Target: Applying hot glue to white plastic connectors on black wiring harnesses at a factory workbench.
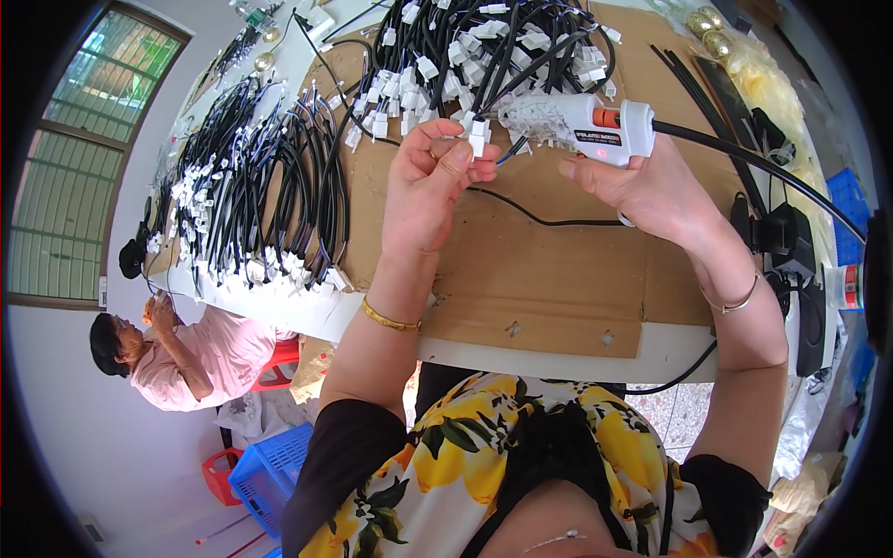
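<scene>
My left hand (420, 186) pinches a small white plug connector (478, 138) between thumb and fingers, and a dark cable end shows beside it. My right hand (656, 191) is wrapped round a white glue gun (634, 130), whose stained, glue-smeared front points left at the connector. The nozzle is very close to the connector; whether they touch I cannot tell. A thick black cord (744, 153) runs from the gun's back toward the right. Just beyond my hands lies a heap of black cables with white connectors (465, 65).
Brown cardboard (549, 288) covers much of the white table. Another spread of black cables (307, 177) lies at the left. A black power adapter (789, 237) sits at the right edge, near clear plastic wrap (763, 79). A seated person (209, 358) and a blue crate (270, 474) are at lower left.
</scene>
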{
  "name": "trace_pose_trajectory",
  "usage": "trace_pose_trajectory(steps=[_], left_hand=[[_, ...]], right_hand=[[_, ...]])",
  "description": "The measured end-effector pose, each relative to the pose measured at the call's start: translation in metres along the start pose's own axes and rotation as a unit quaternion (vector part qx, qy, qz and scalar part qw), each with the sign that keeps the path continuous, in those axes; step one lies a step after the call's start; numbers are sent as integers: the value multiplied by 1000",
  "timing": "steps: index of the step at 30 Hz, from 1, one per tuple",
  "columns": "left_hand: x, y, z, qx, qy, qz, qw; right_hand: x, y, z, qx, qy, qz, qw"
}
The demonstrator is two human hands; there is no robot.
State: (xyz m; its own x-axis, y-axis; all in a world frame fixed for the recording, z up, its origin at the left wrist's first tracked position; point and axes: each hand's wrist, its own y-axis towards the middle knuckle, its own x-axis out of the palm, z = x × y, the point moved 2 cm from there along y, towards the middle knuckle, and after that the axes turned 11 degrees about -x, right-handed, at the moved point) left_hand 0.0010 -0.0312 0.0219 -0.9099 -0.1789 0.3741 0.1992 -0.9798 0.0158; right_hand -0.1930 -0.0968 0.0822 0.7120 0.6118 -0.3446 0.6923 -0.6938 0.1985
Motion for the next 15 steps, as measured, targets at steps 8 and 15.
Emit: trace_pose_trajectory(steps=[8,15], left_hand=[[1,1,-1,-19,4,-7,1000],[-3,2,-3,-31,-33,-26,999]], right_hand=[[-2,-1,-6,-1,15,3,1000],[-2,1,-8,-36,-8,-7,999]])
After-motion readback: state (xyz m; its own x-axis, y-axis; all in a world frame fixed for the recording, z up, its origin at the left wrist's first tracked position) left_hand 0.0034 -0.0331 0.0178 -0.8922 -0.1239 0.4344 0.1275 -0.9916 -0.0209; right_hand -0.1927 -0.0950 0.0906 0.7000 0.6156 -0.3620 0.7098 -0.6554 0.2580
